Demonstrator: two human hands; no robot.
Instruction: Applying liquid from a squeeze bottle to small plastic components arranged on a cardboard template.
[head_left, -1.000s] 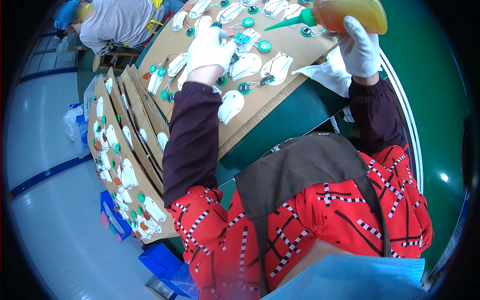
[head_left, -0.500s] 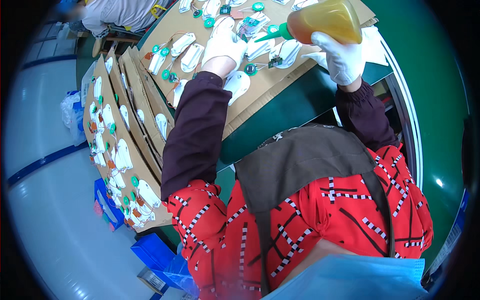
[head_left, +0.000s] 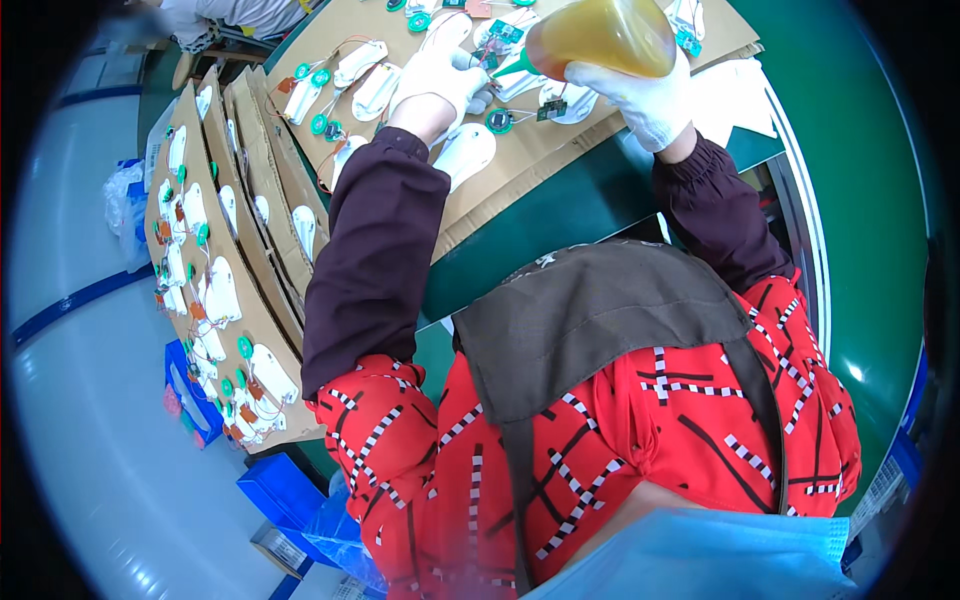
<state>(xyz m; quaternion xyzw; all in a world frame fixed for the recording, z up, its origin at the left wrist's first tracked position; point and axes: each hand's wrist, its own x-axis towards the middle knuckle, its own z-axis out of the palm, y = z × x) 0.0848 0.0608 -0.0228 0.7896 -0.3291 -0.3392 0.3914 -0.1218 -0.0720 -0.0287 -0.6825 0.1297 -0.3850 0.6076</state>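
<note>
- Your right hand (head_left: 640,105), in a white glove, closes around a squeeze bottle (head_left: 605,38) of amber liquid, tilted with its green nozzle (head_left: 518,65) pointing left and slightly down.
- Your left hand (head_left: 435,85), also gloved, bends its fingers over the work just beside the nozzle's tip; whether it grips anything, you cannot tell from this angle.
- A green circuit board (head_left: 505,33) lies just beyond the nozzle, and a second board (head_left: 551,110) rests on a white part between your hands, on the near side.
- A rounded white housing (head_left: 466,157) lies near your left wrist, with a round green part (head_left: 499,121) to its right.
- Beneath them all, a cardboard sheet (head_left: 540,175) carries rows of wired white housings across the green table (head_left: 560,228).
- To the right, a white sheet (head_left: 735,100) lies at the cardboard's edge.
- At left, more cardboard sheets (head_left: 222,165) stand upright side by side, housings on their faces.
- Nearer, at left, sits a blue box (head_left: 285,492); at far left, a co-worker (head_left: 235,12) in a pale top is partly visible.
</note>
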